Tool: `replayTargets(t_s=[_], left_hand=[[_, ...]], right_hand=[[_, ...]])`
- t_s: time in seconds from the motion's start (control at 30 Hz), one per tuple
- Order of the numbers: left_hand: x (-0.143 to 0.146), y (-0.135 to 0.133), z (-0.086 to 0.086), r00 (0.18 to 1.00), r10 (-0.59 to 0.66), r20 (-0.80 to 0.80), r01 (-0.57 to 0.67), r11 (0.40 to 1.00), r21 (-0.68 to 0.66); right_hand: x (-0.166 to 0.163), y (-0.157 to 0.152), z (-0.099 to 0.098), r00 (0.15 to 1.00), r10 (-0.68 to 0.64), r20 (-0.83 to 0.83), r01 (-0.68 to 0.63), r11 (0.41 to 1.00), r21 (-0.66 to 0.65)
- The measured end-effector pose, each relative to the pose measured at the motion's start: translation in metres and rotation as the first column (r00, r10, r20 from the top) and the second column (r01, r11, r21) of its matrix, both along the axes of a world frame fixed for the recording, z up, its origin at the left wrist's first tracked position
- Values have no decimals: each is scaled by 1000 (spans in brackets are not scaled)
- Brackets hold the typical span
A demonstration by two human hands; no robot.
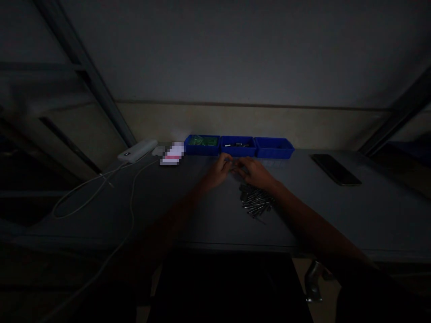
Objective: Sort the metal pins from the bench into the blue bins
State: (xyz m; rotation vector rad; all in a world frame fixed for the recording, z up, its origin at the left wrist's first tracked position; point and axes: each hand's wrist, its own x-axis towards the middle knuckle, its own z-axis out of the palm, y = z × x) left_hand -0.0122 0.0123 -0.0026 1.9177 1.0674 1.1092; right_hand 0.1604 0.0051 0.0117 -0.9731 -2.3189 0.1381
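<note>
The scene is dim. My left hand and my right hand meet fingertip to fingertip on the grey table, just in front of three blue bins. Whatever sits between the fingers is too small and dark to make out. A pile of thin metal pins lies on the table right under my right wrist. The left bin holds green parts, the middle bin a few small dark pieces, and the right bin's contents are not visible.
A white power bank with a white cable lies at the back left beside a blurred card. A dark phone rests at the right. Metal frame posts stand at both sides. The table's front edge is near me.
</note>
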Motion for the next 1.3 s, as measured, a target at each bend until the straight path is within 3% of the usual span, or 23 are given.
replayTargets(t_s=[0.27,0.53,0.73,0.8,0.9,1.0,1.1,1.2,1.3], left_hand=[[-4,-1,4,999,-17,-48,21,997,78],[4,0,3,986,137,-93,-122,981,152],[5,-2,5,965,213,-155,-205,977,63],[6,-3,5,968,202,-149,-203,979,10],[5,-6,7,969,101,-226,-111,993,-33],[4,-13,12,925,-103,-367,109,994,-6],[4,-21,19,846,-307,-436,333,943,-18],[6,-26,24,789,-406,-461,440,897,-35],[6,-26,25,782,-391,-485,436,900,-23]], right_hand=[[-2,1,-3,996,-73,-43,70,996,-54],[-3,-1,-3,986,-100,-132,88,991,-98],[-6,-5,-1,996,-36,-77,37,999,11],[-5,-4,0,997,-71,-35,72,997,28],[1,6,1,975,-221,-15,222,975,6],[10,27,4,907,-413,-89,413,911,-18],[16,54,9,816,-552,-172,554,832,-40],[17,74,15,736,-622,-268,614,779,-124],[20,77,15,692,-620,-369,588,781,-209]])
